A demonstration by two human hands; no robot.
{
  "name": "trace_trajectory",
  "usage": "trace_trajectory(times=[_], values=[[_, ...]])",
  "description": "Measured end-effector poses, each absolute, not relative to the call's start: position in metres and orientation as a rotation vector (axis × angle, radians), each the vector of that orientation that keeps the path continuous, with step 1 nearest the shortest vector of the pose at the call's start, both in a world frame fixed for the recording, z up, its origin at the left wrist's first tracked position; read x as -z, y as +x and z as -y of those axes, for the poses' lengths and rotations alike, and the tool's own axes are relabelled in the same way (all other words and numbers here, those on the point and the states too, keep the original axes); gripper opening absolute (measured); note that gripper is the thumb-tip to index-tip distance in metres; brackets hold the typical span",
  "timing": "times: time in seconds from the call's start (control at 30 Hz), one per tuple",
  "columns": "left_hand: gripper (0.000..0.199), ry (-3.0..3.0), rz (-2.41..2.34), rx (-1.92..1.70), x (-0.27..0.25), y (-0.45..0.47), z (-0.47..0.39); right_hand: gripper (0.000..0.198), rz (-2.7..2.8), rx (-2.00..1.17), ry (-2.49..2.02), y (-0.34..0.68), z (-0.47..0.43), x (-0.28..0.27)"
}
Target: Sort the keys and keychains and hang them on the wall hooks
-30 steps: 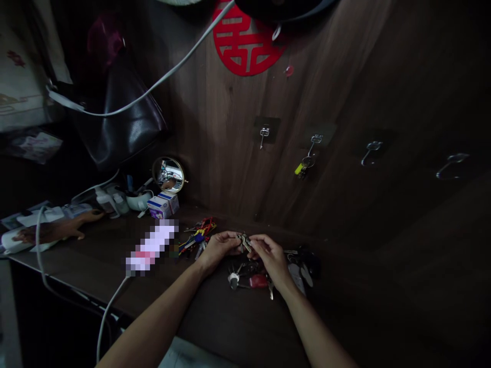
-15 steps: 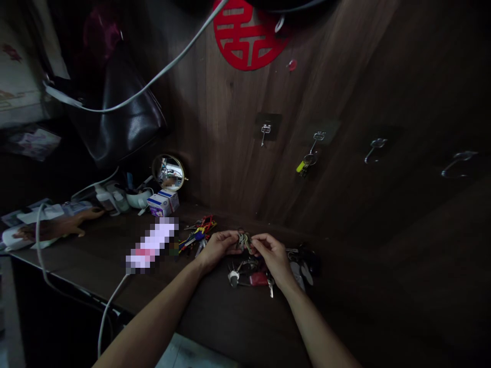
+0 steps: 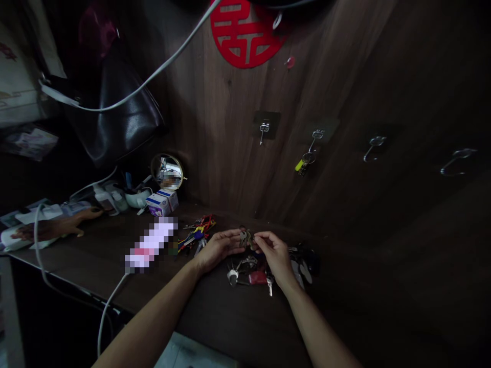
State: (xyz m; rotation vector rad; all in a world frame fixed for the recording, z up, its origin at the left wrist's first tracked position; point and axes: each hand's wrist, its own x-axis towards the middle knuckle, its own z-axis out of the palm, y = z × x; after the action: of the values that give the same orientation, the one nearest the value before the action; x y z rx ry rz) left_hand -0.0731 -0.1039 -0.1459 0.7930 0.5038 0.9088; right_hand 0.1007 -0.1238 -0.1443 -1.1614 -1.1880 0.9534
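A small bunch of keys [image 3: 245,237] on a ring is held up between my two hands over the dark wooden tabletop. My left hand [image 3: 218,250] has its fingers fairly straight, with the keys at its fingertips. My right hand [image 3: 274,253] pinches one side of the same bunch between thumb and fingers. On the table just below lies another key bunch with a red fob [image 3: 257,277] and a loose-hanging silver key [image 3: 270,286]. Left of my left hand is a pile of keys with colourful straps [image 3: 199,232]. Dark items and flat grey tags [image 3: 304,271] lie partly behind my right wrist.
Metal hooks [image 3: 264,129] line the wooden wall, and one carries keys with a yellow tag [image 3: 299,165]. To the left are a blurred-out phone [image 3: 153,243] on a white cable, a small box [image 3: 161,202], a round mirror [image 3: 169,173] and a black bag [image 3: 123,112].
My left fingers have straightened and loosened around the keys, while my right hand keeps its pinch. The keys have turned slightly. The whole view has shifted a little.
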Motion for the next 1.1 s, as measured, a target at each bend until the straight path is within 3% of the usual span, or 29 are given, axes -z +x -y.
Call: trace_trajectory(times=[0.47, 1.1], values=[[0.057, 0.967, -0.482, -0.918, 0.148, -0.07, 0.104, 0.031, 1.205, -0.931, -1.12, 0.099, 0.126, 0.142], [0.057, 0.946, -0.46, -0.928, 0.151, -0.07, 0.101, 0.028, 1.115, -1.022, -1.073, 0.091, 0.128, 0.143]])
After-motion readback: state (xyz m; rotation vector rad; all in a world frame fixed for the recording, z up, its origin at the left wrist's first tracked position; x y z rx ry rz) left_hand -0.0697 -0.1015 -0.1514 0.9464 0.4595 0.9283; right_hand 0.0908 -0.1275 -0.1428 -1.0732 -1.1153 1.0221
